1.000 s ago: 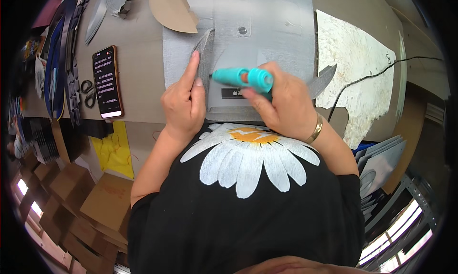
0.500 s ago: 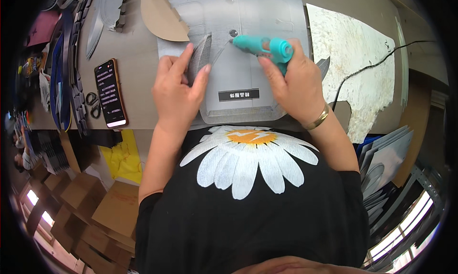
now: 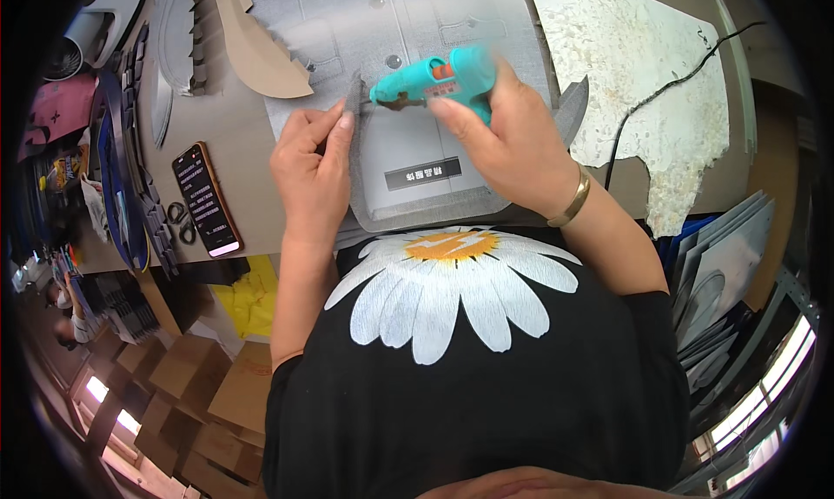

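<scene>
A grey garment-like panel (image 3: pixel 400 145) with a dark label (image 3: pixel 422 174) lies on the table in front of me. On its left side my left hand (image 3: pixel 311 173) pinches an upright grey flap (image 3: pixel 355 99) between thumb and fingers. My right hand (image 3: pixel 530 143) is wrapped round the handle of a teal hot glue gun (image 3: pixel 434 79). The gun's nozzle points left, close beside the flap; whether it touches cannot be told. Another grey flap (image 3: pixel 572 108) stands up at the panel's right side, past my right hand.
A phone (image 3: pixel 207 199) and small black scissors (image 3: pixel 181 223) lie on the left. Behind my left hand is a curved brown cardboard piece (image 3: pixel 256 60). A stained white sheet (image 3: pixel 621 73) lies at right under a black cord (image 3: pixel 665 95). Cardboard boxes (image 3: pixel 191 369) stack below left.
My left hand has closed on the flap, which now stands more upright. The glue gun has moved left and slightly down, toward the flap. The whole view has shifted a little.
</scene>
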The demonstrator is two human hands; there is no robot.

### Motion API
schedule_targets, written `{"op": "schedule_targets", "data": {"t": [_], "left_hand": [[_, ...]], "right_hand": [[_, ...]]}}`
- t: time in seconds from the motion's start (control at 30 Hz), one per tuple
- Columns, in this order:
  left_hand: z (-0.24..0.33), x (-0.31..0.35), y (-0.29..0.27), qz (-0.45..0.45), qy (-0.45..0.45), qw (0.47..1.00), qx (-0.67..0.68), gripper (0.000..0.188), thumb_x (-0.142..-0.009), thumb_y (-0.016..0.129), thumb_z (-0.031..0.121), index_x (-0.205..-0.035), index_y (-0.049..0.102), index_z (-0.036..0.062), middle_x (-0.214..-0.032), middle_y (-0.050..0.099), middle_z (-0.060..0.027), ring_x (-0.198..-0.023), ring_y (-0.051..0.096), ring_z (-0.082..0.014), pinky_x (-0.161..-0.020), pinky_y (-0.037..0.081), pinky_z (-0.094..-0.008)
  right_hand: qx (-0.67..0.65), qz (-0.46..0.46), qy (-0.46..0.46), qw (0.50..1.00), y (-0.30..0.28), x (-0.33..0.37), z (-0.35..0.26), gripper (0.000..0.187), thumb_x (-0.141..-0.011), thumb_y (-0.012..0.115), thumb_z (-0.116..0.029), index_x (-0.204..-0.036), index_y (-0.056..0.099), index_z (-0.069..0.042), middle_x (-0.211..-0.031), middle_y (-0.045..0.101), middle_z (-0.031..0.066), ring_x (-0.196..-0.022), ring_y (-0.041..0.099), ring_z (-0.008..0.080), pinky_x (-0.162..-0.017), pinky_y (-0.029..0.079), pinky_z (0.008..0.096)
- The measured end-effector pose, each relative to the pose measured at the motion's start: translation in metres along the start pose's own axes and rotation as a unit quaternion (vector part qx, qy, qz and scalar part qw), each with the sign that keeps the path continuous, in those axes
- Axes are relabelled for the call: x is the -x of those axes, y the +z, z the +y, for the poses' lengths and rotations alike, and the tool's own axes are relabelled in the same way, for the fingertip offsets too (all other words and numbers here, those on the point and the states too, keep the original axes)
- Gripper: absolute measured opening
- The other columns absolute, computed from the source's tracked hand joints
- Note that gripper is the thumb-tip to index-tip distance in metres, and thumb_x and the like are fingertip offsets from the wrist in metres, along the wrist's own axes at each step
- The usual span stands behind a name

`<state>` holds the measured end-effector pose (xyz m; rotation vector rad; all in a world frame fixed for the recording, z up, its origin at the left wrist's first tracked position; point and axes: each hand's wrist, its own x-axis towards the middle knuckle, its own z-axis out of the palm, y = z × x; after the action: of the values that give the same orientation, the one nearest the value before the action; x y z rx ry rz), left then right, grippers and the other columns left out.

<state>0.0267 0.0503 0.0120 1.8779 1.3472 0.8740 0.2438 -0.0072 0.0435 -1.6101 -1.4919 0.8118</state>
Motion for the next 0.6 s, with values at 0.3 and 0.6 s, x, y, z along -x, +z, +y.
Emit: {"op": "schedule_targets", "data": {"t": [0.3, 0.6], "left_hand": [[0.001, 0.0, 0.002, 0.001, 0.007, 1.0, -0.004, 0.021, -0.088, 0.073, 0.007, -0.108, 0.075, 0.0007, -0.077, 0.057, -0.0051, -0.067, 0.053, -0.013, -0.06, 0.043, -0.0274], [0.029, -0.009, 0.01, -0.015, 0.051, 0.988, -0.144, 0.022, -0.079, 0.075, 0.005, -0.101, 0.076, 0.005, -0.085, 0.062, -0.0065, -0.068, 0.06, -0.0226, -0.062, 0.049, -0.0332]], "right_hand": [[0.023, -0.026, 0.017, 0.999, -0.01, 0.002, -0.007, 0.042, -0.094, 0.065, -0.032, -0.114, 0.051, 0.002, -0.072, 0.065, 0.0187, -0.067, 0.067, 0.0387, -0.059, 0.051, 0.0447], [0.088, 0.006, 0.018, 0.996, -0.054, 0.029, -0.008, 0.034, -0.092, 0.068, -0.026, -0.114, 0.054, -0.004, -0.077, 0.066, 0.017, -0.069, 0.067, 0.0386, -0.061, 0.051, 0.0425]]}}
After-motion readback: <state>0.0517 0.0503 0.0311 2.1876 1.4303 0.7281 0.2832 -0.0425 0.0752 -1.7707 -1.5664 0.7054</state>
